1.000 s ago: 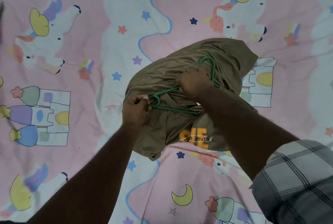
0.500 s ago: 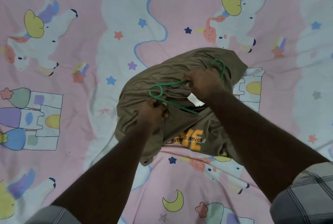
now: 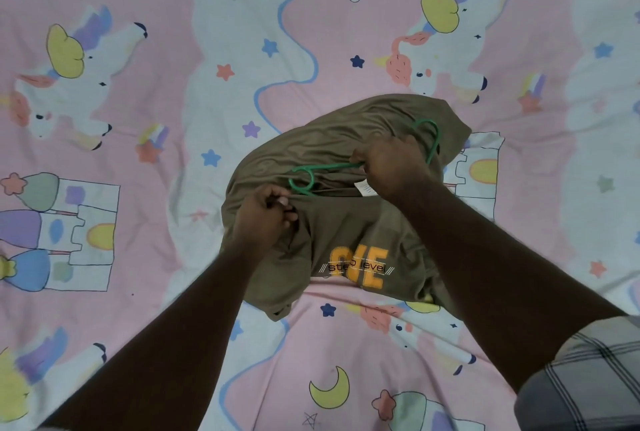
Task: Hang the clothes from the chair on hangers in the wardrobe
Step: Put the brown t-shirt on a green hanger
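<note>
left hand [image 3: 265, 219] pinching olive t-shirt [image 3: 346, 222] fabric, now below the hanger end it held a second ago | right hand [image 3: 393, 167] gripping green hanger [image 3: 304, 181] neck | shirt lying mid unicorn bedsheet [image 3: 173, 119], bunched under both hands

The crumpled olive-brown cotton T-shirt [image 3: 346, 236] bears large orange letters, partly folded, reading roughly "SIE". Across them runs small dark print, "step level". The white neck tag [image 3: 366, 187] is too small to read.

Bare forearms; a grey plaid short sleeve [image 3: 588, 382] on the right.
</note>
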### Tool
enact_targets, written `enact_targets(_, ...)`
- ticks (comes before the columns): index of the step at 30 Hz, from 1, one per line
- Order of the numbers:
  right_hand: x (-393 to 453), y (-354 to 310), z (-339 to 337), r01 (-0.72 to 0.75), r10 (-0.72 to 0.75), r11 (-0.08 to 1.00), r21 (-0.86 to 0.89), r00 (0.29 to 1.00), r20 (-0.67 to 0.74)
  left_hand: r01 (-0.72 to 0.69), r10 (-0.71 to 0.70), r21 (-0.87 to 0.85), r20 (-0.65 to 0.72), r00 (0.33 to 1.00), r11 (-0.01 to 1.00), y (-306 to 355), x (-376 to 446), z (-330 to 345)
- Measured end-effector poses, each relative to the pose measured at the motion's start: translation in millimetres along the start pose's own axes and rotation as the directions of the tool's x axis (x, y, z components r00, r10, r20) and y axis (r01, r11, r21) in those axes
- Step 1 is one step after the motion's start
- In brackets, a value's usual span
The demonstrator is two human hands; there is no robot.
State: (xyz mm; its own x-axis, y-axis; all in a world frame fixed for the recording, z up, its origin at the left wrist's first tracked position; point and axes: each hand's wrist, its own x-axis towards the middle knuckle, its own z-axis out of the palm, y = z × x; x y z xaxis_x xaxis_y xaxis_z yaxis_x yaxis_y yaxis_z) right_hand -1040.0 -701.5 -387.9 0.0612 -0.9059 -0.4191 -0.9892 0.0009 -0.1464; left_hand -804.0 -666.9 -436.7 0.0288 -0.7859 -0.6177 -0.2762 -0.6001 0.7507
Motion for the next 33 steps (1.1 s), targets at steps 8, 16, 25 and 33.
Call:
enact_targets(8, -8, -16, 17, 0.135, -0.13, 0.988, -0.082, 0.99, 0.061, -0.114, 0.119, 0.061, -0.082, 0.99, 0.992, 19, -3, -9)
enact_targets(16, -29, 29, 32, -0.13, 0.258, 0.902, 0.411, 0.927, -0.274, -0.192, 0.249, 0.492, -0.052, 0.967, 0.849, 19, 3, -14)
enact_targets(25, -76, 90, 65, -0.461, 0.458, 0.819, 0.342, 0.884, 0.095, -0.194, 0.17, 0.723, 0.107, 0.98, 0.663, 16, 4, 13)
enact_targets(33, -74, 102, 69, -0.502, 0.466, 0.799, 0.33, 0.865, 0.185, -0.168, 0.171, 0.672, 0.063, 0.983, 0.721, 15, 8, 24)
